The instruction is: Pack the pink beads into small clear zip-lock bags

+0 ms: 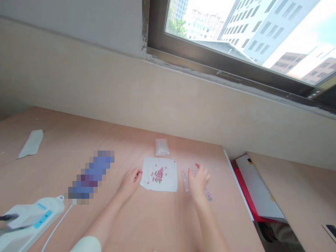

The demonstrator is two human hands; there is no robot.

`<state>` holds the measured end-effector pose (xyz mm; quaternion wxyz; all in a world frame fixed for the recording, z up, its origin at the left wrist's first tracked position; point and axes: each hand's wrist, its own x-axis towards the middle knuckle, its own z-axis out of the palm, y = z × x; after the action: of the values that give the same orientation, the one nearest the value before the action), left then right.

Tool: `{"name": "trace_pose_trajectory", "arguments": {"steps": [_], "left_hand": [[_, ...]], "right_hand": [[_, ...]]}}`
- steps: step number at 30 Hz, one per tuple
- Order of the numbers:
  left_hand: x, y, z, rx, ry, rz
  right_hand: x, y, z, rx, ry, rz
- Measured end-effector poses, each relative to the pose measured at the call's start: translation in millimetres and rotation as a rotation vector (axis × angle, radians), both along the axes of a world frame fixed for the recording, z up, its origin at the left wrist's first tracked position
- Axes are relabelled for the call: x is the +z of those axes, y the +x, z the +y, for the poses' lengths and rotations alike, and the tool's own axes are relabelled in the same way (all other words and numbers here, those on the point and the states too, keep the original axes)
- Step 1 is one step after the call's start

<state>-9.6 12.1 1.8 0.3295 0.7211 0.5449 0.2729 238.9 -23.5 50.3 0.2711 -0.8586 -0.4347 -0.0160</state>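
Head view: the left hand [131,182] rests on the bench [147,224], fingers curled loosely and empty, fingertips touching the left edge of a white paper sheet [168,183] that carries a small heap of pink beads [158,174]. The right hand [198,181] pinches a clear plastic bag [186,176] just right of the sheet. A nudge to the sheet would likely scatter the beads across the bench. Another small clear bag [161,147] lies behind the sheet. No writing is legible.

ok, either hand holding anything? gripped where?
Right hand holds a small clear plastic bag at its upper edge. Left hand only touches the white sheet edge.
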Motion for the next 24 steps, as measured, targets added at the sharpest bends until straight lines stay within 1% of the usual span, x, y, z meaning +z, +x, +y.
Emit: {"name": "trace_pose_trajectory", "arguments": {"steps": [2,3,5,7,11,19,21,23,24], "left_hand": [[-2.2,0.4,0.9,-0.001,-0.002,0.015],[-3.3,0.6,1.2,0.0,-0.003,0.02],[-5.0,1.1,1.5,0.001,0.002,0.022],[-5.5,1.3,1.3,0.0,0.005,0.024],[-3.4,0.3,-0.1,-0.011,-0.011,0.015],[0.5,-2.9,-1.8,-0.032,-0.057,-0.033],[0.3,-3.6,-0.2,-0.03,-0.098,-0.07],[2.3,-3.6,2.1,-0.006,-0.162,-0.146],[5.2,-3.1,2.9,0.019,-0.194,-0.194]], "right_hand": [[-9.0,16.5,-31.2,-0.079,-0.137,0.009],[-13.8,22.4,-43.8,-0.073,-0.182,0.034],[-20.8,29.6,-61.4,-0.02,-0.2,0.096],[-22.3,32.2,-69.6,0.022,-0.16,0.159],[-11.3,33.3,-70.3,-0.006,-0.116,0.248],[11.5,38.6,-70.1,-0.077,-0.036,0.244],[19.4,39.2,-71.1,-0.115,0.012,0.218],[30.5,37.9,-72.0,-0.142,0.102,0.172],[36.6,35.8,-72.1,-0.134,0.158,0.153]]}}
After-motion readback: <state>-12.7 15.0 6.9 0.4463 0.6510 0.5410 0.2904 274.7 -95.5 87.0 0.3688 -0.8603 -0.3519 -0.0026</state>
